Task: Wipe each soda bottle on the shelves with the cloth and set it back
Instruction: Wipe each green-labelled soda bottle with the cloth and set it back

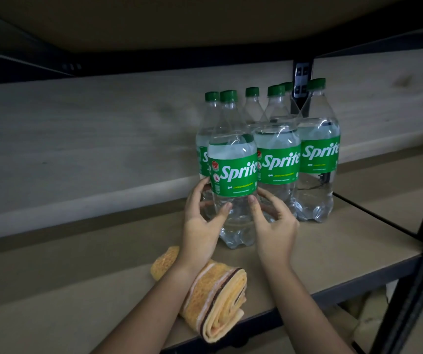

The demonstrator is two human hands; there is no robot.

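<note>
Several clear Sprite bottles with green caps and labels stand grouped on the wooden shelf (77, 264). The front bottle (233, 175) stands upright on the shelf nearest me. My left hand (200, 221) curls round its lower left side, thumb on the front. My right hand (274, 221) holds its lower right side, thumb touching the front and fingers reaching behind. A folded orange cloth (218, 295) with a dark stripe lies on the shelf near the front edge, under my left forearm; neither hand holds it.
A second Sprite bottle (279, 162) and a third (319, 154) stand just right of the front one, with more behind. A black metal upright (409, 290) frames the shelf at the right. An upper shelf board hangs overhead.
</note>
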